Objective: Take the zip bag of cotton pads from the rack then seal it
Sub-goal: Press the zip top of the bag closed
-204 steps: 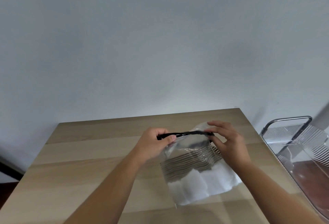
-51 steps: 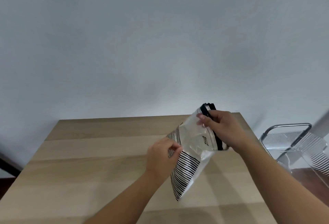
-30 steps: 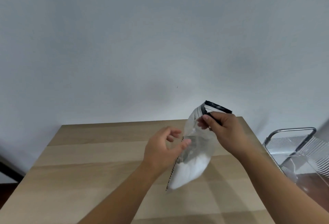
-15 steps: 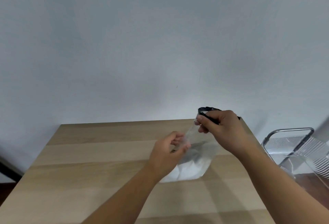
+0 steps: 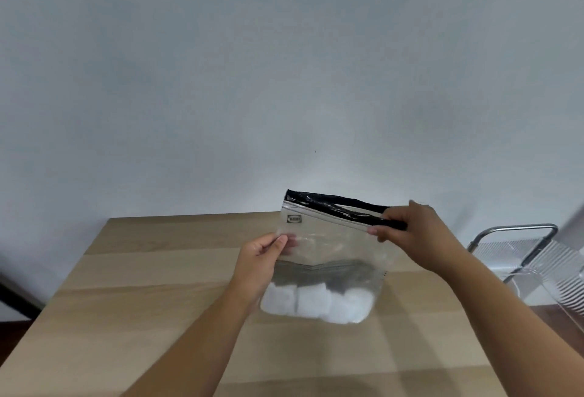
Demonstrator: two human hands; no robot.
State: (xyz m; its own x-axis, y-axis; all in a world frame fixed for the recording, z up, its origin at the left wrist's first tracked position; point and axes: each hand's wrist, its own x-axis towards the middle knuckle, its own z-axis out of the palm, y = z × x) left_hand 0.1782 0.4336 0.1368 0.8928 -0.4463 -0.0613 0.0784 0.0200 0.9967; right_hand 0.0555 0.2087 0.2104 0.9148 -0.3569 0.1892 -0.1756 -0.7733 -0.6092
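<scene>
Head view: left hand and right hand both pinch the zip bag upright.

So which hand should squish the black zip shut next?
Probably the right hand: it already pinches the black zip strip at its right end. The left hand grips the zip bag lower down, steadying it.

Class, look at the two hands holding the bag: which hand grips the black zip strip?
The right hand pinches the zip strip at its right end; the left hand holds the bag by its clear left edge, lower down.
</scene>
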